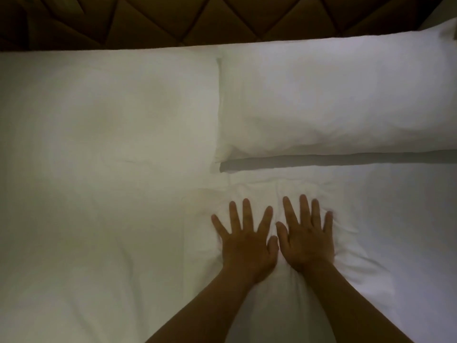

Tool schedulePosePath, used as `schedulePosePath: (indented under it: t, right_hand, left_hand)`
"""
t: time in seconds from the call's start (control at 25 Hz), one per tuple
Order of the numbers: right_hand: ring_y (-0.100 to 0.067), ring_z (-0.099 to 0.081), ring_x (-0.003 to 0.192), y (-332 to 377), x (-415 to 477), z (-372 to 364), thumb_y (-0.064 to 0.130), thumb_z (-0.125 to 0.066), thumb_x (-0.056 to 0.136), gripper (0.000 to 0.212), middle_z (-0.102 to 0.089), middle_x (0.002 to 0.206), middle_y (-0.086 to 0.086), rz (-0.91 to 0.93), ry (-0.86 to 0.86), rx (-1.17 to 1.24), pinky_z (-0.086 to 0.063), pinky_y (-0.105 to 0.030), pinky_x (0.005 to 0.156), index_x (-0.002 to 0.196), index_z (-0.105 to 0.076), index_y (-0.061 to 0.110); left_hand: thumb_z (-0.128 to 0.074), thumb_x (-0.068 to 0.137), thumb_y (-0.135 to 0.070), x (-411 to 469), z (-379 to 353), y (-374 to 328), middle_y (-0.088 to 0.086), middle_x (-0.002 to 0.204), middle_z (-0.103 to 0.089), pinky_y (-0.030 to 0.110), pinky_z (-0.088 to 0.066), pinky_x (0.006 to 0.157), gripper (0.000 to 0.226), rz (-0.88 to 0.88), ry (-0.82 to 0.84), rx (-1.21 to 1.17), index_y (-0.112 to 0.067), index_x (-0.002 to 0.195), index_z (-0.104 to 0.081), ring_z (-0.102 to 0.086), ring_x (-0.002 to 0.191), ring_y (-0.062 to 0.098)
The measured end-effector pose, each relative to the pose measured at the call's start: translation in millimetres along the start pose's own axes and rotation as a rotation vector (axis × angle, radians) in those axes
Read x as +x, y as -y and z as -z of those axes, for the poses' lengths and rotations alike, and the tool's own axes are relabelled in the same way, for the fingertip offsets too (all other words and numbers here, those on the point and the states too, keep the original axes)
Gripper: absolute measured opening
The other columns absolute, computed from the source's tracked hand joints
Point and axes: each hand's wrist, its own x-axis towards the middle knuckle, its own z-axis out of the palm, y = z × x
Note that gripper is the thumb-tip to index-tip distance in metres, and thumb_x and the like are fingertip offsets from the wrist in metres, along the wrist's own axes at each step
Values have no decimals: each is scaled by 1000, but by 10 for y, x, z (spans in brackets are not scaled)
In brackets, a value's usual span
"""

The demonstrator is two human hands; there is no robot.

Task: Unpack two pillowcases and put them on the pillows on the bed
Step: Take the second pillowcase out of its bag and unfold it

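While my forearms reach in from the near edge, my left grip (247,246) and right grip (309,243) lie palm-down side by side, fingers (246,214) straight and spread, clamped on nothing, thumbs nearly touching. Both press a white cloth (259,194) that wrinkles around them on the bed (395,206); whether it is a pillowcase or only the sheet I cannot tell. Farther off, two white pillows lie end to end: the left pillow (111,107) and the right pillow (333,100), which casts a dark shadow along its near edge. Behind both stands a brown quilted headboard (173,21).
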Motion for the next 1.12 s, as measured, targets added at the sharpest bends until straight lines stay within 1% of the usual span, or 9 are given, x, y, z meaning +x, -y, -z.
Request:
schedulePosePath:
  t: [0.12,0.2,0.36,0.52,0.76,0.84,0.96,1.0,1.12]
  right_hand:
    - [-35,-3,151,-56,4,-18,62,-18,94,70,-5,165,-10,9,7,50,-8,-62,117,157,-5,33]
    - [-36,-8,150,-96,5,-39,59,-25,95,69,-11,164,-12,19,-27,85,-9,-62,117,157,-14,31]
    - [-36,-13,149,-106,51,-54,53,-37,94,66,-16,163,-13,33,-106,157,-11,-62,116,155,-24,30]
    - [-37,-10,150,-95,124,-67,53,-41,92,69,-15,163,-14,48,-73,207,-12,-63,116,154,-26,29]
    - [-41,-16,148,-83,189,-131,52,-46,89,70,-21,161,-16,75,-32,265,-14,-66,114,152,-32,26]
    - [-41,-16,148,-111,203,-146,53,-45,88,71,-20,161,-16,89,6,266,-13,-66,114,153,-32,27]
    - [-42,-17,147,-114,192,-134,53,-42,89,71,-20,160,-17,98,-2,277,-12,-66,114,153,-31,26]
    - [-42,-16,147,-121,174,-129,53,-41,89,71,-20,161,-18,103,-18,285,-12,-66,114,153,-30,25]
    - [-41,-13,148,-111,154,-107,53,-41,89,72,-17,162,-17,101,-32,301,-10,-66,115,154,-27,26]
  left_hand:
    - [-21,93,-66,5,-16,-38,14,163,-7,76,-2,105,69,-3,24,20,-38,155,-11,0,148,43]
    - [-25,93,-64,61,-64,-80,17,162,-9,77,-4,105,70,-7,30,52,-35,155,-13,-2,148,44]
    - [-26,92,-62,136,-120,-107,18,162,-10,77,-6,105,71,6,57,127,-33,156,-14,-3,147,46]
    - [-27,91,-63,195,-88,-116,19,162,-12,77,-6,104,72,29,119,176,-32,155,-16,-3,147,47]
    - [-37,89,-61,274,-109,-123,21,159,-20,78,-9,103,72,53,199,200,-30,153,-25,-11,145,49]
    - [-33,90,-61,291,-88,-155,21,159,-20,78,-10,103,71,67,201,218,-28,153,-25,-11,145,49]
    - [-22,93,-60,271,-81,-171,22,160,-17,78,-9,103,69,85,200,236,-28,154,-23,-9,146,49]
    - [-21,93,-60,255,-79,-183,21,160,-16,77,-10,104,69,85,198,247,-28,154,-21,-9,146,49]
    - [-28,92,-58,243,-100,-182,21,160,-16,77,-10,104,71,79,178,260,-27,155,-19,-10,146,48]
